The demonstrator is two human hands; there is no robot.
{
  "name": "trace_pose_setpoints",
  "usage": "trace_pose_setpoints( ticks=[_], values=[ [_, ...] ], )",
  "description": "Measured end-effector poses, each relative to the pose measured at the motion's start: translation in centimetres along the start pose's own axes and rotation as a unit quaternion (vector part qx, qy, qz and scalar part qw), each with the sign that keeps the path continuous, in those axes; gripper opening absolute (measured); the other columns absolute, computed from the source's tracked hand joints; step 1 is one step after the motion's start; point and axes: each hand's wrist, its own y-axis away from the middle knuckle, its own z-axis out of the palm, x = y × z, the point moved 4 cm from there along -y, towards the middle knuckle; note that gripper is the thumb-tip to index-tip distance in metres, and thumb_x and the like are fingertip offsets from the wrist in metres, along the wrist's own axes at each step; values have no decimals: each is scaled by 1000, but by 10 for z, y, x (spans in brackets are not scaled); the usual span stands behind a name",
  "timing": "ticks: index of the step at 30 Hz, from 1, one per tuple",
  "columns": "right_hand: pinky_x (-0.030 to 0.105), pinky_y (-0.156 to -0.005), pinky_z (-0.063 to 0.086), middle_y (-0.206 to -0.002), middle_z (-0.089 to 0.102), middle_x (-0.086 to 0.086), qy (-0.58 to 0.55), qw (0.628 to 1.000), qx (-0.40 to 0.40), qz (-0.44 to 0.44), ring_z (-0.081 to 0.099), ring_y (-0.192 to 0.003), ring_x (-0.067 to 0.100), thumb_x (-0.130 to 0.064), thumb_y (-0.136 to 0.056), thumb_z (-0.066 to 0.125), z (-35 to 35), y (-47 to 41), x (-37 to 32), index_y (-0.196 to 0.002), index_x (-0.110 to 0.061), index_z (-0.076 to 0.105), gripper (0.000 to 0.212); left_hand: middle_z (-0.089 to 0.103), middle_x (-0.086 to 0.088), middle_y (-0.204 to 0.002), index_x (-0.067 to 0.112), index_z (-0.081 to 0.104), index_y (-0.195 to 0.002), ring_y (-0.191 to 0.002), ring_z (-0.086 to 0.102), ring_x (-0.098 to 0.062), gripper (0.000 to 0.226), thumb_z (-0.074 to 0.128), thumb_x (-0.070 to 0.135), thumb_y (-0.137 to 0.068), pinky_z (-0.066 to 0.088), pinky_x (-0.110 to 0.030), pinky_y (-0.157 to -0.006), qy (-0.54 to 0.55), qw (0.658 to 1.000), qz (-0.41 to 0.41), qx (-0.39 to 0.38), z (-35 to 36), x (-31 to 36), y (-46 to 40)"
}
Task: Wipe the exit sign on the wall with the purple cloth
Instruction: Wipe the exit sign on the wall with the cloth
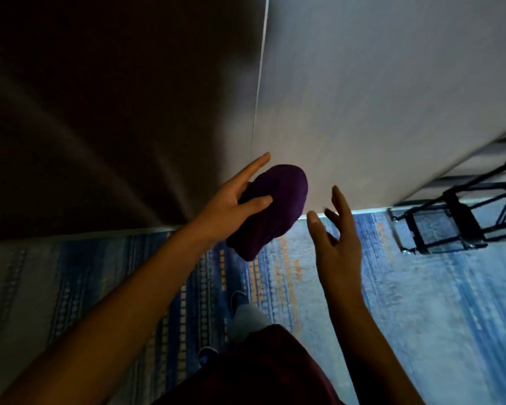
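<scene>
A folded purple cloth [275, 206] hangs in my left hand [234, 200], pinched between thumb and fingers, close in front of a pale grey wall [377, 97]. My right hand [336, 229] is just to the right of the cloth, fingers spread, holding nothing and not touching it. No exit sign shows in this view.
A dark brown panel [100, 112] meets the pale wall at a vertical corner. Blue patterned carpet [421, 302] covers the floor below. A black metal frame stand [456, 217] sits at the right by the wall base. My leg and shoes [240, 299] are below the hands.
</scene>
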Motion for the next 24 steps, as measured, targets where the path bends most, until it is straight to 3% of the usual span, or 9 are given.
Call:
trace_pose_setpoints(
  ticks=[3, 6, 10, 14, 16, 19, 21, 24],
  values=[
    [36, -110, 47, -157, 39, -29, -4, 1000, -12, 21, 39, -144, -7, -63, -89, 64, 28, -11, 5, -149, -59, 35, 66, 72, -3, -121, 53, 35, -151, -115, 70, -15, 70, 64, 15, -100, 57, -40, -100, -29, 999, -7, -19, -5, -5, -20],
    [38, -119, 42, -164, 35, -18, 8, 999, 3, 36, 37, -148, 0, -67, -84, 63, 57, -35, 10, -154, -51, 31, 78, 73, -8, -119, 52, 29, -154, -113, 71, -18, 72, 58, 12, -103, 57, -40, -100, -25, 999, -25, -34, -13, -9, -41],
    [37, -115, 47, -162, 41, -10, -6, 998, -25, 62, 45, -144, 6, -60, -87, 65, 93, -65, 20, -159, -41, 27, 84, 68, -6, -130, 50, 28, -155, -116, 70, -13, 70, 55, 8, -104, 57, -28, -95, -25, 997, -44, -60, -29, -8, -70],
    [10, -95, 52, -151, 54, -8, -49, 994, -35, 87, 58, -124, -10, -45, -93, 71, 115, -89, 29, -158, -43, 25, 80, 67, 9, -125, 47, 32, -155, -112, 71, -8, 61, 47, 11, -108, 58, -22, -86, -13, 996, -81, -40, -46, -9, -99],
    [2, -84, 48, -144, 60, -6, -9, 995, -22, 102, 63, -112, -8, -52, -90, 70, 120, -99, 33, -158, -48, 18, 86, 64, 20, -123, 50, 38, -152, -113, 69, -4, 54, 45, 18, -109, 58, -24, -89, -2, 993, -107, -43, -47, -12, -111],
    [14, -90, 47, -143, 61, -4, 31, 992, 27, 117, 62, -120, 9, -74, -77, 63, 123, -109, 40, -158, -50, 16, 97, 61, 21, -132, 62, 50, -135, -122, 65, -6, 41, 47, 32, -107, 56, -32, -100, 2, 989, -141, -46, -47, -18, -128],
    [25, -95, 47, -144, 61, -4, 31, 987, 55, 148, 62, -125, 14, -82, -70, 61, 129, -113, 48, -157, -50, 19, 102, 49, 11, -152, 54, 45, -142, -139, 51, -11, 39, 43, 41, -106, 43, -43, -116, 1, 987, -146, -64, -44, -24, -141],
    [31, -97, 50, -140, 65, -2, 47, 975, 97, 194, 65, -124, 20, -85, -67, 60, 139, -115, 60, -154, -48, 25, 101, 34, 1, -164, 39, 29, -157, -150, 37, -19, 67, 37, 65, -96, 29, -50, -124, -7, 978, -166, -124, -36, -35, -152]
  ],
)
